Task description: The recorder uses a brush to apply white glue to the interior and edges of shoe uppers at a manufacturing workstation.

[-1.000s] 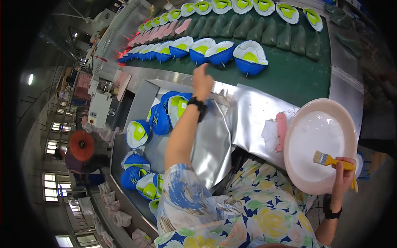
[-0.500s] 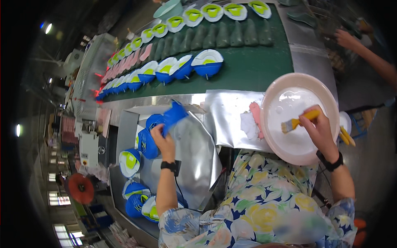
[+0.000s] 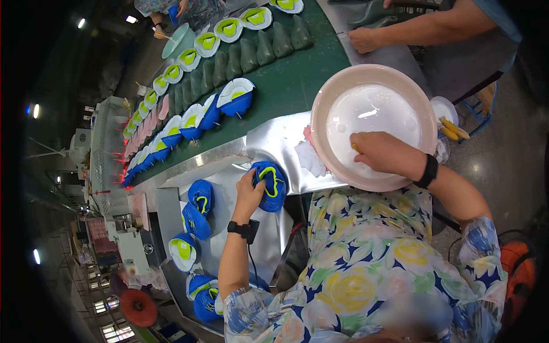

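My left hand [image 3: 250,195] grips the edge of a blue shoe upper [image 3: 276,197] with bright yellow-green lining round its opening. It holds the upper above the silver-lined tray [image 3: 229,177]. My right hand [image 3: 382,153] is closed round a paintbrush [image 3: 355,147] over the big pale-pink basin [image 3: 324,108]. Only a bit of the brush's yellow handle shows; my hand hides its bristles. White liquid [image 3: 366,106] lies in the basin. More blue shoe uppers [image 3: 196,220] rest along the tray's left side, beside a white-and-blue one [image 3: 183,251] with a yellow-green inside.
Rows of blue-and-white uppers [image 3: 235,98], dark shoe lasts [image 3: 249,52] and white-and-green uppers [image 3: 229,30] stand on the green table [image 3: 297,74]. A co-worker's arm [image 3: 423,33] reaches in at top right. Another person works beside a green bowl [image 3: 180,40]. White cloth [image 3: 310,159] touches the basin.
My left hand has brought the blue upper rightward and lower, and its opening now shows. My right hand has turned the brush downward into the basin. The whole view has shifted.
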Action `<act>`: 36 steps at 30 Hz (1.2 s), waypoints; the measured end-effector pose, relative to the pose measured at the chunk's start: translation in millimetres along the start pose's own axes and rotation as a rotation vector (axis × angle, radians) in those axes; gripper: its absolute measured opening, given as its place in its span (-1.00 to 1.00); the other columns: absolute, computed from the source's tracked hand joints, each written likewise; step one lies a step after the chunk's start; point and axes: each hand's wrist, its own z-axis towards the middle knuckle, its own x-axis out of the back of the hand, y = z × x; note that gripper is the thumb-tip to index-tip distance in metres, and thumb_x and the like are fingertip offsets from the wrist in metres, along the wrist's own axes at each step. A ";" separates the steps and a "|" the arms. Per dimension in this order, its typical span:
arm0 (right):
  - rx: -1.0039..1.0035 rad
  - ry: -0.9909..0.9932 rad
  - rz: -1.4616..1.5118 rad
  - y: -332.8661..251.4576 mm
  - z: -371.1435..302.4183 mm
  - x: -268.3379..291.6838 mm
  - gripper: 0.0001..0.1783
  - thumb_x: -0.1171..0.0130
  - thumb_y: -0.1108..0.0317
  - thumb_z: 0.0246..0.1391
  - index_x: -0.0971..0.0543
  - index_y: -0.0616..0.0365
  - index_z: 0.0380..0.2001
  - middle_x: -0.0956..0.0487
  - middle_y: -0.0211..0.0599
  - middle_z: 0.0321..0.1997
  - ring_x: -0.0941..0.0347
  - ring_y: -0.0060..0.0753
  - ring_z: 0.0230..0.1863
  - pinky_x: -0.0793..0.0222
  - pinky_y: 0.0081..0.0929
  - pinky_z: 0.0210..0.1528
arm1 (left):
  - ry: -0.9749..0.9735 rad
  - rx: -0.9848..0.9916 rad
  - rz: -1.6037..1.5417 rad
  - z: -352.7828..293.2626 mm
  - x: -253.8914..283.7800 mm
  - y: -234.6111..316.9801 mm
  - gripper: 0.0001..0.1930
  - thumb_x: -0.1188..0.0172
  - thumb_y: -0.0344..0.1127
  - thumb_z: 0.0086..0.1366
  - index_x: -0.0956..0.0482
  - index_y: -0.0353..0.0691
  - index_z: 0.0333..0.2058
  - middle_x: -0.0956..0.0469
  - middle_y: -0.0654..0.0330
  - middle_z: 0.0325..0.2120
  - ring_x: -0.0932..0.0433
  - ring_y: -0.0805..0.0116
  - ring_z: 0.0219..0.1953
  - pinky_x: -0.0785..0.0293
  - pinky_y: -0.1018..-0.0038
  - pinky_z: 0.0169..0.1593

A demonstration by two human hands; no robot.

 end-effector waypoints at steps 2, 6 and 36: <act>0.020 0.157 -0.004 5.4 -11.2 13.0 -0.76 -0.25 0.35 0.10 -0.47 0.22 -0.23 -0.59 0.06 -0.27 -0.55 0.14 -0.21 -0.44 -0.13 -0.15 | -0.043 0.191 -0.334 6.8 -1.1 23.0 -0.41 -0.17 -0.28 0.15 -0.41 -0.42 0.16 -0.49 -0.21 0.06 -0.46 -0.12 0.07 -0.40 0.18 0.17; -0.054 0.254 0.084 4.5 -27.1 39.1 -0.73 -0.29 0.37 0.08 -0.44 0.21 -0.23 -0.58 0.05 -0.29 -0.55 0.11 -0.22 -0.44 -0.16 -0.17 | -0.196 0.176 0.375 11.6 4.5 73.1 -0.38 -0.25 -0.33 0.13 -0.38 -0.26 0.20 -0.42 -0.24 0.14 -0.40 -0.22 0.18 -0.39 0.10 0.17; -0.129 0.808 0.503 -4.2 -14.8 71.6 -0.65 -0.30 0.22 0.09 -0.43 0.31 -0.39 -0.58 -0.10 -0.55 -0.56 -0.33 -0.52 -0.41 -0.47 -0.45 | 0.105 -0.107 -1.044 78.6 5.2 226.7 -0.59 -0.13 -0.02 0.43 -0.42 -0.13 0.09 -0.56 0.15 -0.02 -0.58 0.26 0.01 -0.56 0.26 0.09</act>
